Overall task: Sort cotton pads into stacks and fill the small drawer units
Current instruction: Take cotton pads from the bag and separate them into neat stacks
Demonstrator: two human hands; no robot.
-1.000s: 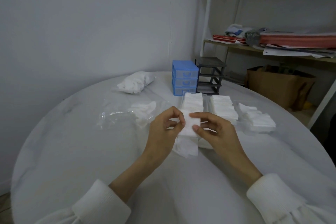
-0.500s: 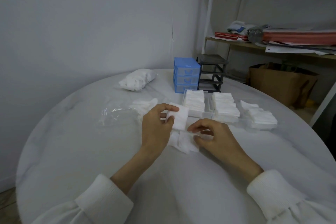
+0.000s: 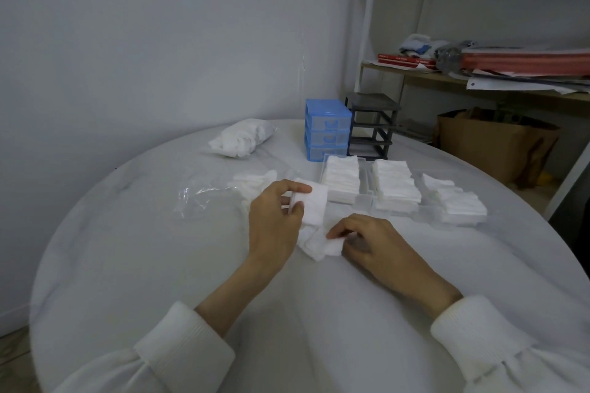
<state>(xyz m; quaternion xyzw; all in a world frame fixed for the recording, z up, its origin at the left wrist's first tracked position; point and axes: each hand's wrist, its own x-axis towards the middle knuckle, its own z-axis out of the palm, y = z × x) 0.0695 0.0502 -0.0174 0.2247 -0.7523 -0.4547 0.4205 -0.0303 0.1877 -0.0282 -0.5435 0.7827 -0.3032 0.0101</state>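
Two hands worked near the middle of the round white table [image 3: 134,281]. The left hand [image 3: 274,223] gripped a small stack [image 3: 314,207] of cotton pads, thumb over the top edge and fingers curled behind it, held upright just above the cloth. The right hand [image 3: 373,241], at about four o'clock from the stack, had its fingertips curled down, pinching the edge of a loose heap [image 3: 319,246] of pads lying on the table between the hands. At one o'clock from the hands, three clear drawers [image 3: 364,201] lay side by side, each filled with rows of pads. Behind them, at twelve o'clock, a blue unit [image 3: 327,131] with its drawers in stood touching a black frame [image 3: 372,124] that showed open slots. At eleven o'clock a full bag [image 3: 242,139] of pads lay near the wall. An opened, crumpled wrapper [image 3: 204,201] with a few pads [image 3: 253,180] on it lay at ten o'clock from the left hand.
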